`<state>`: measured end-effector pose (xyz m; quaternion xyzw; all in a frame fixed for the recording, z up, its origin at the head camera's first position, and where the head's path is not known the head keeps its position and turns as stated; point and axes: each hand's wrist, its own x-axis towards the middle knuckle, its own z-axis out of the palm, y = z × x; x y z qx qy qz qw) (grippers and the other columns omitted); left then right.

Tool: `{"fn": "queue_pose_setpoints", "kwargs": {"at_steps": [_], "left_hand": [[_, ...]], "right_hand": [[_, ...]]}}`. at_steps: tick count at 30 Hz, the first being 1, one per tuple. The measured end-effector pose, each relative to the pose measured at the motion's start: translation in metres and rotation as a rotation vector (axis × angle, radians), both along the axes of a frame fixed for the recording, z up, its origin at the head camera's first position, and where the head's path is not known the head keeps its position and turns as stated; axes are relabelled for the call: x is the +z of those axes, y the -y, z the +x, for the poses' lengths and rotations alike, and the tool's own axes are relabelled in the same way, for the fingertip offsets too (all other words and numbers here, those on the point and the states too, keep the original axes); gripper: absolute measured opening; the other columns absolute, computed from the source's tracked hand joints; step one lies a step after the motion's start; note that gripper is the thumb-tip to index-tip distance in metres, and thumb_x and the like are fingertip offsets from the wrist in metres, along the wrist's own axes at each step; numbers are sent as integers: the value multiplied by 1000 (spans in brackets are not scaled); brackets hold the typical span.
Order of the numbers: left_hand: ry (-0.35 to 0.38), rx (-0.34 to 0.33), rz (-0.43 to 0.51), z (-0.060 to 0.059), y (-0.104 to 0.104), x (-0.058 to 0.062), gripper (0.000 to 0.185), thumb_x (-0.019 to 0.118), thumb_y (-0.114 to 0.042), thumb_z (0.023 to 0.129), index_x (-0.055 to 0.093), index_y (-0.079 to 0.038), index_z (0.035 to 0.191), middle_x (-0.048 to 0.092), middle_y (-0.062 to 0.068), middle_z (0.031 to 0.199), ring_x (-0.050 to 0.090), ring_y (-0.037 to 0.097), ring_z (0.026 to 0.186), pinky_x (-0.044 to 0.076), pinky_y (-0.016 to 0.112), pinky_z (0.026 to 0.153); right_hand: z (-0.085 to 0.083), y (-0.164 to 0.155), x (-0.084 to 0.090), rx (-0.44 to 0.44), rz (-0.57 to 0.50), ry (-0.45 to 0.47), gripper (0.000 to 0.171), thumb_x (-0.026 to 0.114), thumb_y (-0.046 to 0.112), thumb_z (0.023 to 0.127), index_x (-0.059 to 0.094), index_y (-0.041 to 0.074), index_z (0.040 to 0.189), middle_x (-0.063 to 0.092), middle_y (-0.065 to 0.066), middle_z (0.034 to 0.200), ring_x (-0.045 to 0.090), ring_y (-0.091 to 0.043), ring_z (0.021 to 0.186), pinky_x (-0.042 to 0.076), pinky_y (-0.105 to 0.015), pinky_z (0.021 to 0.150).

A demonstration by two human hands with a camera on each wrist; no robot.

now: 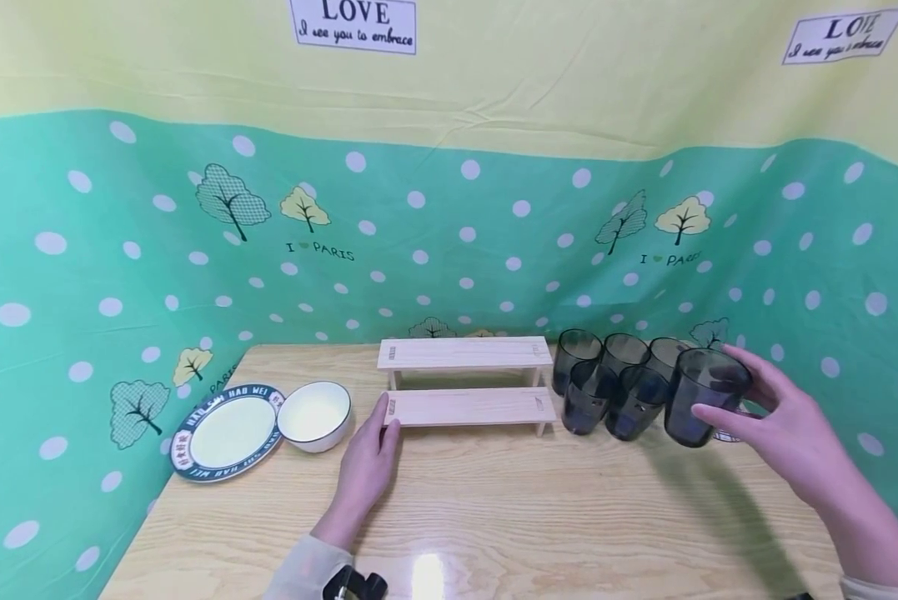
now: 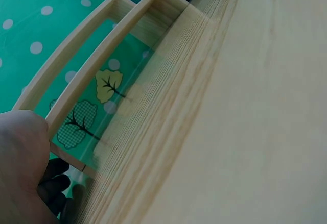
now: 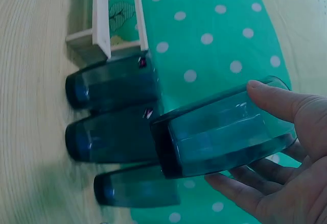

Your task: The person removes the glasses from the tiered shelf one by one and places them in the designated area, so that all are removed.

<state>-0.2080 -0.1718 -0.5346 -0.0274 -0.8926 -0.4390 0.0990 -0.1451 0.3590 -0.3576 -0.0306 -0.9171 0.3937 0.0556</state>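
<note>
My left hand [image 1: 366, 468] grips the left end of a small two-tier wooden shelf [image 1: 467, 407], its thumb at the front of the lower board. In the left wrist view, that hand's curled fingers [image 2: 53, 183] show beside the shelf's end. A dark, see-through glass tumbler [image 1: 707, 392] is held up by my right hand [image 1: 794, 437], thumb on one side and fingers on the other. It tilts slightly above the table in the right wrist view. Several matching tumblers [image 1: 589, 398] stand in two rows just right of the shelf, and the held one partly overlaps them.
Left of the shelf, a white bowl [image 1: 314, 414] sits beside a blue-rimmed plate [image 1: 227, 435]. Part of a patterned dish [image 1: 728, 436] shows behind the held tumbler. A dotted green cloth [image 1: 464, 275] hangs along the far edge of the wooden table [image 1: 494, 517].
</note>
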Motion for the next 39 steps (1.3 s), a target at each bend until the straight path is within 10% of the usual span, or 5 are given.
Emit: {"fn": "queue_pose_setpoints", "kwargs": {"at_steps": [6, 39], "left_hand": [[-3, 3, -10, 0, 0, -1, 61, 51, -31, 120, 33, -9, 174, 44, 20, 170, 43, 39, 157, 34, 57, 130], [-11, 16, -13, 1, -3, 1, 60, 51, -31, 120, 34, -9, 174, 47, 22, 169, 44, 40, 156, 35, 58, 129]], "right_hand": [[-5, -12, -6, -31, -9, 33, 112, 84, 47, 100, 5, 36, 179, 37, -35, 169, 39, -63, 145, 41, -82, 101], [-36, -28, -84, -107, -45, 70, 117, 82, 52, 99, 5, 18, 179, -5, -34, 179, 11, -73, 153, 24, -93, 109]]}}
